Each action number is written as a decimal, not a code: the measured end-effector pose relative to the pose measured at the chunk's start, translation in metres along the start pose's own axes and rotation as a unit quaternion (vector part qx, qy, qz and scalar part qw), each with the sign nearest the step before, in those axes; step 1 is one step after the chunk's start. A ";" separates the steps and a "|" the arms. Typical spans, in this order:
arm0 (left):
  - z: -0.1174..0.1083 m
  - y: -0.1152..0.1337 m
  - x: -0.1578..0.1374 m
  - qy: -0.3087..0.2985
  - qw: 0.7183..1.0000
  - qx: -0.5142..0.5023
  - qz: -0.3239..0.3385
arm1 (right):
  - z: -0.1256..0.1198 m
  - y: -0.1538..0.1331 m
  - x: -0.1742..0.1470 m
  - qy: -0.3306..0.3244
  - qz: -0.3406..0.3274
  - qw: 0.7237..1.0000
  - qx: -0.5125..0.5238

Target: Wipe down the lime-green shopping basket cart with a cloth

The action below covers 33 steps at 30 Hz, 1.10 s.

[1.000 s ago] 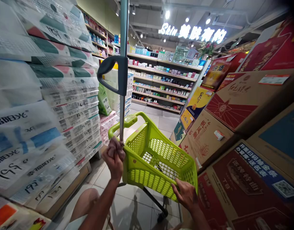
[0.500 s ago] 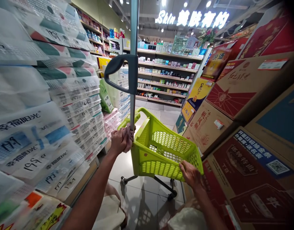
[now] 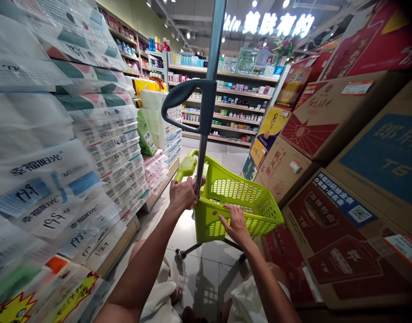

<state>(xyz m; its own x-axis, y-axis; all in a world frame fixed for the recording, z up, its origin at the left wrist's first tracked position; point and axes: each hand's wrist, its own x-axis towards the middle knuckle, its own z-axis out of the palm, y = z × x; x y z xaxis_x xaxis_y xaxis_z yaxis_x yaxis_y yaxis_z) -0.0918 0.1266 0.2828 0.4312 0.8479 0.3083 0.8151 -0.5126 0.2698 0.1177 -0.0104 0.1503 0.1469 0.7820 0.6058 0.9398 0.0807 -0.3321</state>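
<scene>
A lime-green shopping cart (image 3: 210, 229) with perforated sides stands in front of me on dark metal legs with casters. From its near end rises a grey metal pole (image 3: 212, 49) with a dark grey loop handle (image 3: 206, 107). My left hand (image 3: 183, 194) is closed around the lower pole, pressing a greyish-pink cloth (image 3: 202, 180) against it; the hand mostly hides the cloth. My right hand (image 3: 237, 223) is at the basket's near side wall, fingers stretched apart and nothing grasped. The basket's inside shows bare perforated plastic.
Stacked paper packs (image 3: 51, 175) with handwritten prices line the left. Printed cartons (image 3: 327, 121) are piled close on the right. Shelves of small boxes and bottles (image 3: 239, 101) stand beyond the cart, under a lit sign. Tiled floor (image 3: 209, 269) runs between.
My right hand has moved left along the basket's side from its far corner, and its fingers have spread. My left hand stays at the lower pole; cart and pole appear slightly shifted in view.
</scene>
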 end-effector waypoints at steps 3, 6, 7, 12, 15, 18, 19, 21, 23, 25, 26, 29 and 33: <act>0.000 0.001 -0.004 -0.002 0.999 -0.045 0.024 | -0.009 -0.023 0.008 0.019 -0.009 0.999 0.041; 0.003 0.001 -0.015 0.030 0.995 -0.067 0.068 | -0.015 -0.052 0.016 0.038 -0.028 0.995 0.083; 0.003 0.001 -0.018 0.038 0.993 -0.070 0.086 | -0.017 -0.062 0.018 0.047 -0.035 0.994 0.091; 0.000 0.002 -0.026 -0.003 0.985 -0.121 0.122 | -0.016 -0.104 0.026 0.091 -0.049 0.992 0.072; 0.000 0.001 -0.027 -0.003 0.981 -0.160 0.105 | -0.009 -0.120 0.027 0.083 -0.046 0.995 0.039; 0.002 0.000 -0.027 0.015 0.974 -0.202 0.098 | 0.001 -0.130 0.027 0.086 -0.044 0.995 0.031; 0.004 0.000 -0.027 0.023 0.972 -0.215 0.093 | 0.004 -0.131 0.028 0.093 -0.043 0.994 0.031; 0.006 0.000 -0.026 0.045 0.969 -0.231 0.074 | 0.010 -0.131 0.028 0.105 -0.049 0.993 0.027; 0.007 0.001 -0.026 0.059 0.969 -0.232 0.057 | 0.014 -0.127 0.024 0.104 -0.058 0.993 0.022; 0.007 0.003 -0.027 0.057 0.972 -0.224 0.053 | 0.016 -0.120 0.016 0.096 -0.064 0.993 0.020; 0.007 0.005 -0.028 0.053 0.972 -0.220 0.056 | 0.016 -0.116 0.010 0.093 -0.064 0.993 0.021; 0.004 0.009 -0.034 0.052 0.973 -0.214 0.064 | 0.016 -0.102 -0.010 0.108 -0.040 0.993 0.026; 0.002 0.015 -0.043 0.059 0.978 -0.179 0.087 | 0.011 -0.086 -0.023 0.198 0.058 0.978 0.041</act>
<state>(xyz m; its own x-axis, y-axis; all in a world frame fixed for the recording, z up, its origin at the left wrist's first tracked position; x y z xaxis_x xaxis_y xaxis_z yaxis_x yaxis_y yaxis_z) -0.0973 0.0831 0.2717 0.4861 0.7333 0.4754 0.5365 -0.6798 0.5000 0.0305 -0.0284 0.1569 0.3741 0.4894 0.7877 0.8844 0.0673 -0.4618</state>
